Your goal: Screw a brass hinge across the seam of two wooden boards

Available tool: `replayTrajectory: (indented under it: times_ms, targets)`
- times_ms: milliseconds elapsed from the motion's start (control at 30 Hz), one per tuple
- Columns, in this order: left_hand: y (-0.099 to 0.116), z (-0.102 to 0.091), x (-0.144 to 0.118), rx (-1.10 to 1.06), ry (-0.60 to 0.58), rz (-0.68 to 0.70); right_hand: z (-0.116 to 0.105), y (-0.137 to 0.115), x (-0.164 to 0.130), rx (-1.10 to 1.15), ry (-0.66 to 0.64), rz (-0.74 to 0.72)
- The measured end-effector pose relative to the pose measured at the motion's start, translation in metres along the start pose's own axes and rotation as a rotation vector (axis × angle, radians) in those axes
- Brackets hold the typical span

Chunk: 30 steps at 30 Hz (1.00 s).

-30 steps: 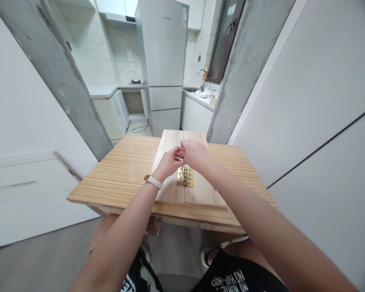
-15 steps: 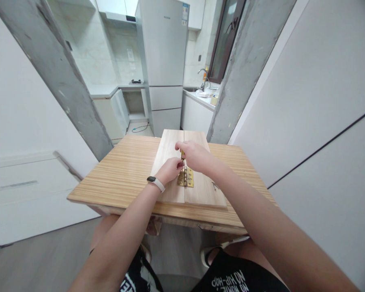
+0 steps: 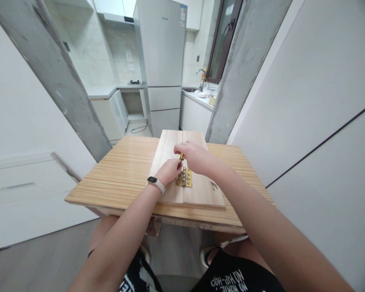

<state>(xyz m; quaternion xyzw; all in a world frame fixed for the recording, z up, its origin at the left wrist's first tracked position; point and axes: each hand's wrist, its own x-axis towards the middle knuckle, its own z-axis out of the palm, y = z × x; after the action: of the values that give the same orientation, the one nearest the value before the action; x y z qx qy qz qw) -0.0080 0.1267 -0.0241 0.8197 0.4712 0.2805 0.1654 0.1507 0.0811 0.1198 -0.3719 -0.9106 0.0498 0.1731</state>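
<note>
Two pale wooden boards [image 3: 200, 190] lie side by side on a striped wooden table [image 3: 121, 174]. A brass hinge [image 3: 184, 178] sits across their seam. My right hand [image 3: 194, 156] is closed around the handle of a small screwdriver [image 3: 181, 156] that stands upright over the hinge's far end. My left hand [image 3: 169, 170], with a watch on the wrist, pinches at the screwdriver's lower end right beside the hinge. The tip and any screw are hidden by my fingers.
Grey concrete pillars stand beyond the table's far left [image 3: 57, 77] and far right [image 3: 240, 69] corners. A white wall panel [image 3: 316, 121] runs along the right. Behind is a kitchen with a fridge [image 3: 162, 61] and a sink counter [image 3: 200, 97]. My knees are under the near edge.
My left hand dropped from beside my right hand down to the hinge and now steadies the screwdriver's lower end. My right hand stayed on the handle. The view shifted slightly.
</note>
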Motion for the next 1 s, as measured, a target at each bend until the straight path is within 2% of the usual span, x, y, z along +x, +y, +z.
replayTrajectory:
  times_ms: [100,200,367,467,567,733,800,1000]
  targets:
    - [-0.001,-0.004,-0.003,-0.085,0.047,-0.013,-0.013,-0.001,-0.011,0.048,0.106,0.01]
    - [-0.001,-0.007,-0.005,-0.227,0.074,-0.054,-0.027,0.0,-0.033,0.115,0.231,0.088]
    - [0.014,0.003,0.001,-0.348,-0.034,-0.019,-0.033,0.013,-0.081,0.223,0.439,0.279]
    - [0.029,0.018,0.006,-0.362,-0.1,0.052,-0.023,0.024,-0.106,0.339,0.616,0.442]
    - [0.044,0.031,0.01,-0.284,-0.14,0.118,-0.01,0.032,-0.132,0.448,0.804,0.56]
    - [0.061,0.046,0.016,-0.118,-0.188,0.136,0.016,0.042,-0.177,0.524,1.092,0.75]
    - [0.064,0.051,0.018,-0.078,-0.209,0.135,0.03,0.047,-0.194,0.536,1.144,0.815]
    - [0.064,0.061,0.022,-0.02,-0.189,0.151,0.071,0.054,-0.224,0.621,1.087,0.938]
